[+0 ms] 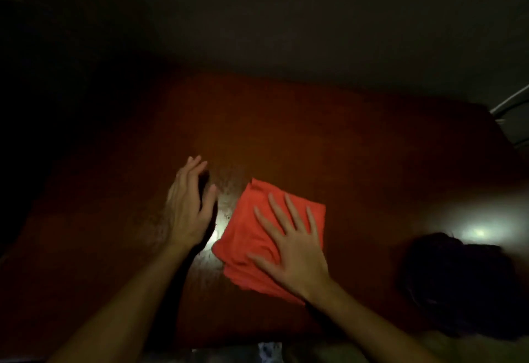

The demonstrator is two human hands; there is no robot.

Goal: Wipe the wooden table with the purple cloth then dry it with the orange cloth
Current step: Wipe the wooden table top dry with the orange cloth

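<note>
The orange cloth [246, 228] lies folded flat on the dark red-brown wooden table [315, 139], near its front edge. My right hand [292, 245] presses flat on the cloth with its fingers spread. My left hand [189, 208] hovers or rests on its edge just left of the cloth, fingers together and straight, holding nothing. A dark crumpled heap [458, 285] at the table's front right is probably the purple cloth; the dim light hides its colour.
The room is very dark, with a bright glare patch [481, 232] on the table at the right. A pale cable or chair frame [512, 102] shows beyond the table's right edge. A wall rises behind the table.
</note>
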